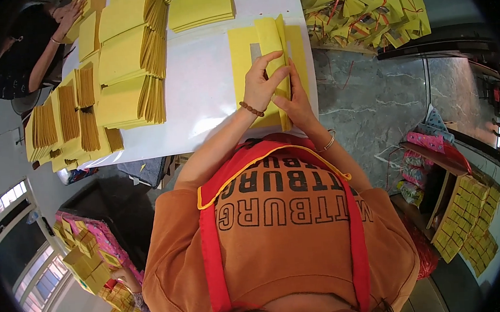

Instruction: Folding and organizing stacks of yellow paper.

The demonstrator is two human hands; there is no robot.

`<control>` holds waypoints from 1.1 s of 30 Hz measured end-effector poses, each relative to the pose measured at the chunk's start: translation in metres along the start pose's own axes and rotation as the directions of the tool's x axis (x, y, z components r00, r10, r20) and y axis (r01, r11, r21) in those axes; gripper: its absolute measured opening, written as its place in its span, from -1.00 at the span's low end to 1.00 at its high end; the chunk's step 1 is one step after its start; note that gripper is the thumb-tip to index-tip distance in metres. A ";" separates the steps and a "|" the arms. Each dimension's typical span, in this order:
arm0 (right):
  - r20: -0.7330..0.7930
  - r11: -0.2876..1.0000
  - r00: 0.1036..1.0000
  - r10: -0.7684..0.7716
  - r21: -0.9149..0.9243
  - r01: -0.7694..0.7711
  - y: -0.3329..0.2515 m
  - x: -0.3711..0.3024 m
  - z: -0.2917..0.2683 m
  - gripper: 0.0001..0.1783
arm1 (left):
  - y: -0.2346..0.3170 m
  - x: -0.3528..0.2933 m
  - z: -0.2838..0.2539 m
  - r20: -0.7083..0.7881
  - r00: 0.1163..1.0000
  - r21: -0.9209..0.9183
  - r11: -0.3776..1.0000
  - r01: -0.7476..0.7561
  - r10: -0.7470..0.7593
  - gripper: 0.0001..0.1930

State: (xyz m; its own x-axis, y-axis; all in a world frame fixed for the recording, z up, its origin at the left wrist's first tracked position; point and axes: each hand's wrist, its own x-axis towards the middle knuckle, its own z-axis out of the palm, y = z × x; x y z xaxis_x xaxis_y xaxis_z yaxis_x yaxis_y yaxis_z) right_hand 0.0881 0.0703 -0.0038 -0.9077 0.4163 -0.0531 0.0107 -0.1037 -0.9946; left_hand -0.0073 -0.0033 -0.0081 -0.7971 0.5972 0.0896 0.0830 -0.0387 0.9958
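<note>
At the right end of the white table lies a piece of yellow paper, with a folded flap standing up along its middle. My left hand, a beaded bracelet at its wrist, holds the flap from the left, index finger and thumb curved toward its edge. From the right, my right hand grips the same flap lower down, its fingers on the far side and its thumb near my left thumb. A small grey rectangle shows on the paper beside the fold.
Tall stacks of folded yellow paper fill the table's left side; another stack lies at the back. Yellow bundles with red strings heap up at the back right. Another person's hands are at the far left. A black bin stands left.
</note>
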 end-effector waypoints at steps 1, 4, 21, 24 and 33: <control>0.001 1.000 1.000 -0.011 -0.020 0.011 0.000 0.000 0.000 0.07 | 0.001 0.000 0.000 0.000 1.000 0.000 1.000 0.000 0.000 -0.63; -0.006 0.995 0.999 0.033 0.097 -0.032 -0.008 -0.001 0.003 0.07 | 0.000 0.000 -0.001 0.007 1.000 0.007 1.000 0.003 -0.003 -0.62; 0.004 0.995 1.000 0.018 0.098 -0.018 -0.003 -0.002 0.001 0.10 | -0.007 -0.005 0.001 -0.124 0.992 -0.133 0.991 0.016 -0.033 -0.70; 0.001 0.998 1.000 0.000 0.063 0.000 0.001 -0.001 0.001 0.10 | 0.014 -0.003 0.006 -0.188 0.979 -0.063 0.993 -0.097 0.084 -0.71; 0.008 1.000 1.000 0.012 0.016 -0.012 -0.002 -0.001 0.000 0.08 | -0.001 -0.001 0.000 -0.014 0.999 0.027 0.999 -0.047 0.047 -0.63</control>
State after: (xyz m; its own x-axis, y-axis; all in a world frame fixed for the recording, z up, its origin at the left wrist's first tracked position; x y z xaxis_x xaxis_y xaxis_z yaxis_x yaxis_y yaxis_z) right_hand 0.0885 0.0702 -0.0017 -0.9106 0.4082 -0.0641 0.0146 -0.1232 -0.9923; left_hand -0.0068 -0.0038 -0.0090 -0.8005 0.5836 0.1365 0.1360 -0.0449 0.9897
